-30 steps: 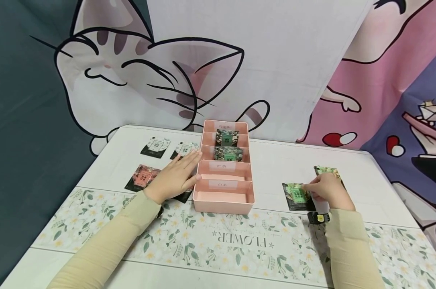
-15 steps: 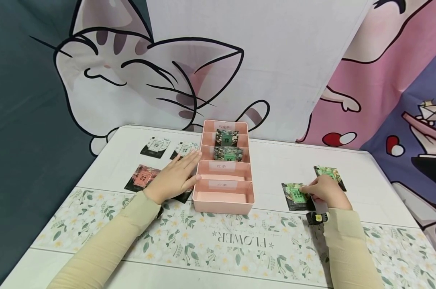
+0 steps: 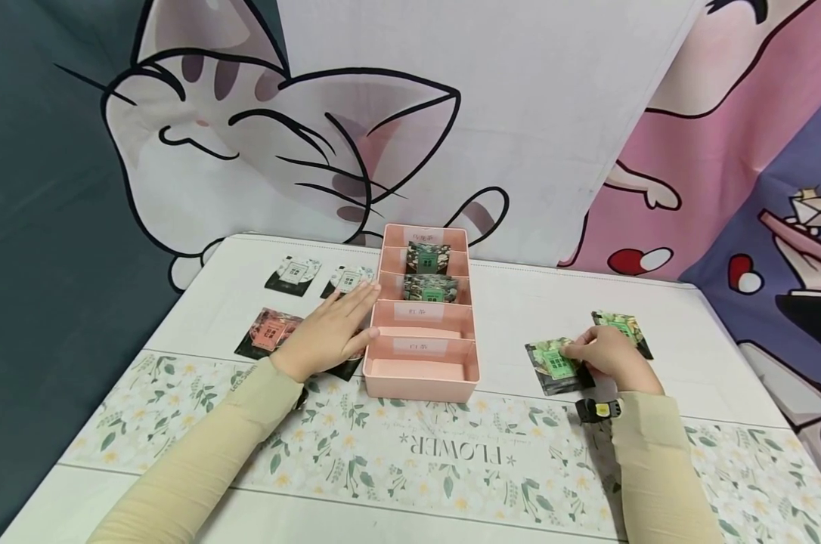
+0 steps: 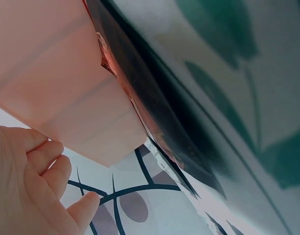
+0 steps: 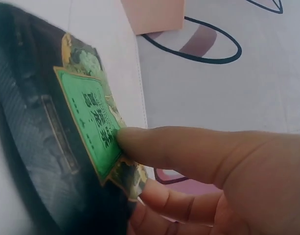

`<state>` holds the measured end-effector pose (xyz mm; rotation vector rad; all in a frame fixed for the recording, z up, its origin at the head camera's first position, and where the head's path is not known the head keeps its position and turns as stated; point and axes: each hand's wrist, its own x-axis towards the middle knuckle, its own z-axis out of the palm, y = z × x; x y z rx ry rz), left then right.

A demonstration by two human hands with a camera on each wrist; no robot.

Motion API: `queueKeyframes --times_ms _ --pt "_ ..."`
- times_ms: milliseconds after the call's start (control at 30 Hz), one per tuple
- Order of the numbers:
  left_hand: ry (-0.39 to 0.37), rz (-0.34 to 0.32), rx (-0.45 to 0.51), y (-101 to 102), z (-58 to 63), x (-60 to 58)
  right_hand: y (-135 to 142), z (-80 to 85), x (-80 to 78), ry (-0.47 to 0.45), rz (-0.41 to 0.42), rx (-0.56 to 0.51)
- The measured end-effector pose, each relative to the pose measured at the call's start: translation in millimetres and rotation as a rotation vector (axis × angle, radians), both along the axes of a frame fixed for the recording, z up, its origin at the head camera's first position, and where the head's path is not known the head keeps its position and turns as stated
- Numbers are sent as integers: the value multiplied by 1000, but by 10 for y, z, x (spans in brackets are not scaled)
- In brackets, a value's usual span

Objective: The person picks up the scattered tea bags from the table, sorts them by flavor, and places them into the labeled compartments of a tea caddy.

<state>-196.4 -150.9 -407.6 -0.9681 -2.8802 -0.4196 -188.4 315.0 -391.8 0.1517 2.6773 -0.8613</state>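
Note:
My right hand (image 3: 613, 357) pinches a black and green tea sachet (image 3: 552, 368) by its right edge. In the right wrist view the thumb lies on the green label of the sachet (image 5: 88, 115), fingers behind it. My left hand (image 3: 330, 330) rests with straight fingers against the left side of a pink divided box (image 3: 420, 388). Two compartments of the box hold dark green sachets (image 3: 431, 289). Under and beside the left hand lie red and black sachets (image 3: 267, 334), partly covered by it.
Two white and black sachets (image 3: 292, 276) lie at the back left, the second partly behind the left fingers. Another green sachet (image 3: 623, 332) lies beyond the right hand. A printed curtain (image 3: 533, 136) hangs behind the white table (image 3: 512, 317).
The green sachet in my right hand has lifted slightly and tilted, its left edge shifting up. My right hand has moved slightly left; the left hand stays still.

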Motion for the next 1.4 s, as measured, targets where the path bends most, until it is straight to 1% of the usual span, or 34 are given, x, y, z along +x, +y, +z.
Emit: queueKeyframes --times_ms 67,267,400,633,900,1133,1300,1400 --pt "-1 -1 2 4 7 -1 -5 10 -6 4 5 -23" --pt "-6 3 1 7 19 0 -30 36 -25 32 -15 -97" --pt "-2 1 2 6 20 0 -62 30 -42 44 -53 -155" --pt "0 3 -6 -5 15 1 -99 21 -74 59 -107 -300" --pt "9 -4 5 -8 15 13 -154 14 -75 118 -167 -409" --pt "14 -6 10 -7 -3 4 -251 -15 -101 177 -197 -511" --pt "14 -5 4 -2 -12 -4 -299 -16 -124 203 -217 -524" --pt "16 -3 -1 1 -16 -7 -307 -18 -141 215 -235 -564"
